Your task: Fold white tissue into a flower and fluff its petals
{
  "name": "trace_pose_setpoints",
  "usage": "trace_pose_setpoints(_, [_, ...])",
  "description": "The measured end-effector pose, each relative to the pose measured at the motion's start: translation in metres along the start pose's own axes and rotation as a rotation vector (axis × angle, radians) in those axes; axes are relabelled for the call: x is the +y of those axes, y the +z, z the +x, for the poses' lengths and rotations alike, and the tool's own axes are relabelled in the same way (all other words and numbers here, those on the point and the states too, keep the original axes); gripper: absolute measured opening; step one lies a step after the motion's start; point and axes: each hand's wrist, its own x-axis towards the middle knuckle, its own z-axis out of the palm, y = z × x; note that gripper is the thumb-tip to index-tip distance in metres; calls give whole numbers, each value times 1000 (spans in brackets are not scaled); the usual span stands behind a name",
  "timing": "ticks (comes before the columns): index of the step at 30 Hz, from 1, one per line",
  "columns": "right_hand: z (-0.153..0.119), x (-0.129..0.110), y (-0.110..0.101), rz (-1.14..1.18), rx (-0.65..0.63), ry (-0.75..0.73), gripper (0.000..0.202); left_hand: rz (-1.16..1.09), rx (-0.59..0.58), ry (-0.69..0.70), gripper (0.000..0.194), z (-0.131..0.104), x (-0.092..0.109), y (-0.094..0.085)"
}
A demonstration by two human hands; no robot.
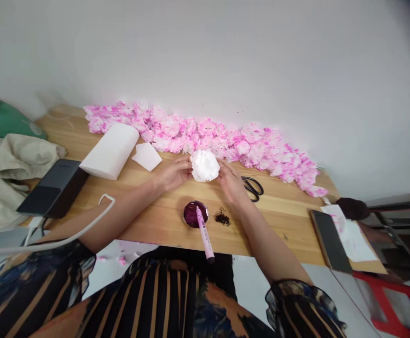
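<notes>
Between my two hands is a round white tissue paper flower, held just above the wooden table. My left hand grips its left edge with the fingers closed. On the opposite edge, my right hand closes on it too, its fingertips partly hidden behind the petals. Below the flower sits a small dish of dark purple liquid. A pink marker pen leans across the dish, its dark end toward me. Dark thread-like bits lie right of the dish. Black-handled scissors rest by my right wrist.
Pink and white paper flowers line the wall. To the left are a stack of white tissue, a loose paper piece, a black power bank and a white cable. A phone lies at the right edge.
</notes>
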Motion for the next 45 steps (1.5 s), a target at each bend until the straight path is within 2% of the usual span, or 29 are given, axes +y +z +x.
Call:
trace_pose_setpoints(4, [-5,0,5,110,-89,72,38,-44,-7,-28,26,0,-3,-1])
trace_pose_setpoints(9, [-11,-7,6,172,-265,97,56,-26,-21,-44,27,0,-4,-2])
trace_pose_setpoints(11, [-13,-11,7,147,-283,76,63,7,-33,-32,28,0,-4,-2])
trace_pose_setpoints(14, [-14,-13,8,94,-243,55,70,64,-23,-21,32,1,-6,-2])
trace_pose_setpoints(19, [-8,-6,6,134,-136,79,56,116,-20,-12,32,1,-8,-1])
trace_pose_setpoints(22, [-4,-5,2,271,-88,106,46,12,-53,-4,28,-3,-1,2])
trace_pose_setpoints(25, [-2,-9,-2,434,-84,214,30,-95,-118,-21,29,-7,9,3])
trace_pose_setpoints(28, [-1,-15,-5,536,-95,332,15,-63,-100,-19,29,-8,11,3])
trace_pose_setpoints(32, [0,-18,-7,600,-82,409,19,37,-85,27,31,-9,7,5])
trace_pose_setpoints(36, [0,-18,-7,581,-90,398,19,101,-103,66,36,-10,3,6])
trace_pose_setpoints(39, [-2,-16,-4,512,-161,361,10,172,-112,64,38,-9,0,5])
trace_pose_setpoints(45, [-7,-5,5,308,-193,126,46,338,-115,31,42,-5,-8,0])
